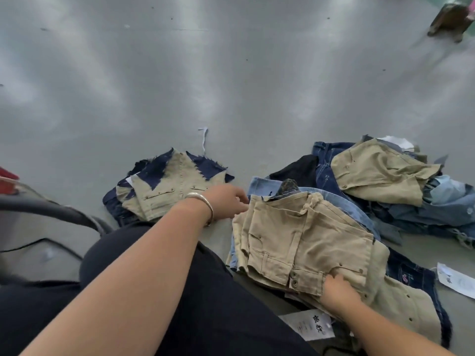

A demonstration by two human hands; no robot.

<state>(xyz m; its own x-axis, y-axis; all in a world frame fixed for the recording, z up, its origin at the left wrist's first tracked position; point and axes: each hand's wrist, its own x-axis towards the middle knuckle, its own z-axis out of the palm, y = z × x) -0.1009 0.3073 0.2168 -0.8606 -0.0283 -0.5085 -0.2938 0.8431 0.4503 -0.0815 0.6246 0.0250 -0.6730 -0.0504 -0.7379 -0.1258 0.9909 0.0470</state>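
A khaki garment piece [303, 242] with a buttoned waistband lies on top of a stack of denim and khaki cuttings in front of me. My right hand [339, 294] grips its near waistband edge, fingers curled into the cloth. My left hand [227, 202], a silver bangle on the wrist, pinches the piece's far left corner. To the left, a khaki piece [169, 191] rests flat on dark navy cloth on the floor.
A loose heap of blue denim, black and khaki pieces [385, 181] spreads at the right. White paper tags [308, 325] lie near my knee and at the right edge. A grey floor [205, 73] stretches ahead; a wooden stool [449, 21] stands far right.
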